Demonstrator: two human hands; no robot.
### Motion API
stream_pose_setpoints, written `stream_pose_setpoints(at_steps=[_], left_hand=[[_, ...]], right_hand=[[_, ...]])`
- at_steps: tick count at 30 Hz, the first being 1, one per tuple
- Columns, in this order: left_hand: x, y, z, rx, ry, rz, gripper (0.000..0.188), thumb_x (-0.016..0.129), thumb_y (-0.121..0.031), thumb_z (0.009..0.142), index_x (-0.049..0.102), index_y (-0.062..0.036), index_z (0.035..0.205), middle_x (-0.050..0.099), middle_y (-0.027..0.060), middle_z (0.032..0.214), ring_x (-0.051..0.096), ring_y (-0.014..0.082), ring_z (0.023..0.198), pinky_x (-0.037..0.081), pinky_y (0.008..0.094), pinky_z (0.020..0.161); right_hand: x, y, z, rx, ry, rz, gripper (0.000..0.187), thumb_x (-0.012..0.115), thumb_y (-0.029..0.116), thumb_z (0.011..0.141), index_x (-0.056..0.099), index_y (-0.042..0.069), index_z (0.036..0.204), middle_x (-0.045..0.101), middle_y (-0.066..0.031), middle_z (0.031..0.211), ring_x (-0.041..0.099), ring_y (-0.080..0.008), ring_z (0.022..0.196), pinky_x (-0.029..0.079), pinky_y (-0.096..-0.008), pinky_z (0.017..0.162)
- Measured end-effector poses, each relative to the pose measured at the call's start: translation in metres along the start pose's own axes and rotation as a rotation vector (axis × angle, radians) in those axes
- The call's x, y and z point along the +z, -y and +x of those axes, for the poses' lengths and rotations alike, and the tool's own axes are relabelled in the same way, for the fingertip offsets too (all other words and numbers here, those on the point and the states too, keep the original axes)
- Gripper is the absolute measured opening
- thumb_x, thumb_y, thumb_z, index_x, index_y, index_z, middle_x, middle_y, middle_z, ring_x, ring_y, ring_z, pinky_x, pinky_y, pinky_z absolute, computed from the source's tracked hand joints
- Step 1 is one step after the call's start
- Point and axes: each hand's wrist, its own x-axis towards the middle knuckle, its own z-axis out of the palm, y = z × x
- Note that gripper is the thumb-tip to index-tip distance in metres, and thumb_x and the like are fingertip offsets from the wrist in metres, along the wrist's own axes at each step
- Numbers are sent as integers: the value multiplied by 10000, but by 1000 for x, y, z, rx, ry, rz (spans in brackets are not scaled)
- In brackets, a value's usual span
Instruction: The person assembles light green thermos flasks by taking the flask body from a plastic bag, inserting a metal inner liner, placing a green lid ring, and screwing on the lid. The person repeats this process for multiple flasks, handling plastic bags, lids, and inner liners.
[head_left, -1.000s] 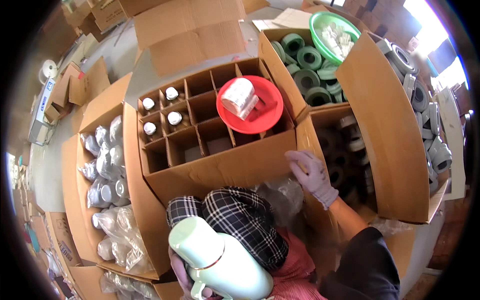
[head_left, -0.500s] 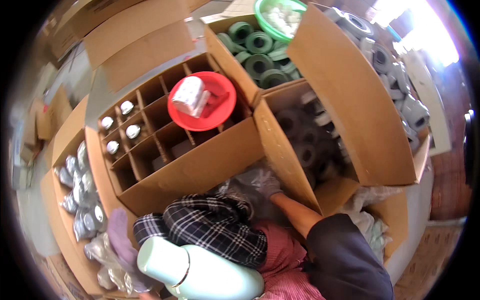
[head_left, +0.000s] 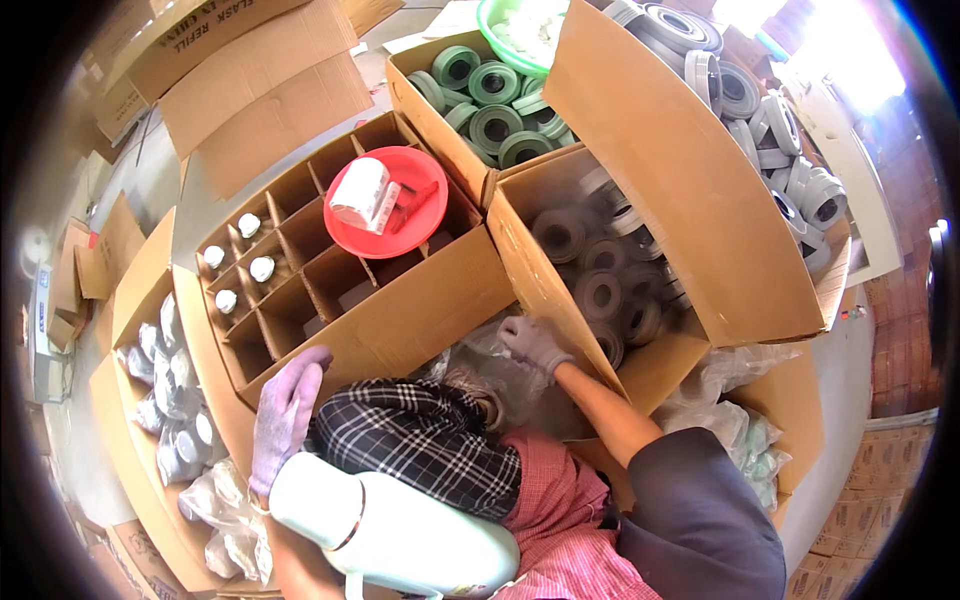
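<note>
A mint-green vacuum flask (head_left: 420, 535) with a handle lies across my lap, its lid end toward the left. My left hand (head_left: 284, 415), in a lavender glove, is raised beside the lid with fingers stretched out and nothing in them. The wrist passes close to the lid; whether it touches cannot be seen. My right hand (head_left: 534, 347), gloved too, has its fingers curled at the top of a clear plastic bag (head_left: 485, 365) between the boxes and my knees. The bag's lower part is hidden behind the plaid cloth (head_left: 420, 440) over my leg.
A divided carton (head_left: 400, 305) holds several silver-topped items and carries a red bowl (head_left: 425, 235) with a white roll. Boxes of green rings (head_left: 495, 127) and grey rings (head_left: 600, 295) stand beyond and right. Bagged items (head_left: 175, 390) fill a left carton.
My left hand has risen from the bagged items at the lower left to beside the flask's lid. My right hand has shifted slightly up and left, its fingers now curled.
</note>
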Motion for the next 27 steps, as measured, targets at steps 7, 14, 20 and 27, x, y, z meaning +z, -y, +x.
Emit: stream_pose_setpoints(at_steps=[7,14,20,27], left_hand=[[9,5,14,11,48,-9,443,546,-350,999,635,33,1202,683,165,1142,617,253,1099,440,340,996],[-14,54,12,-1,79,-3,553,417,-392,1048,553,81,1300,620,193,1213,565,285,1172,394,381,1055],[-13,82,31,130,93,-1,578,388,-416,1051,531,71,1328,596,216,1259,563,302,1190,396,398,1072],[-17,73,28,113,-51,3,593,345,-435,1050,514,44,1356,556,223,1334,542,317,1248,384,420,1100]], right_hand=[[-10,2,-75,-308,-339,-67,258,585,242,903,658,43,1049,671,-168,925,677,-250,841,546,-397,738],[-66,51,-300,-328,-236,-96,245,616,217,886,647,83,1088,632,-119,991,628,-306,891,522,-418,783],[-169,-64,-379,222,-956,-127,180,648,117,873,702,31,1021,692,-195,997,674,-338,932,539,-392,815],[-213,-316,-487,1310,-848,-325,567,670,458,817,671,-12,1134,682,-217,1145,615,-360,1151,480,-448,975]])
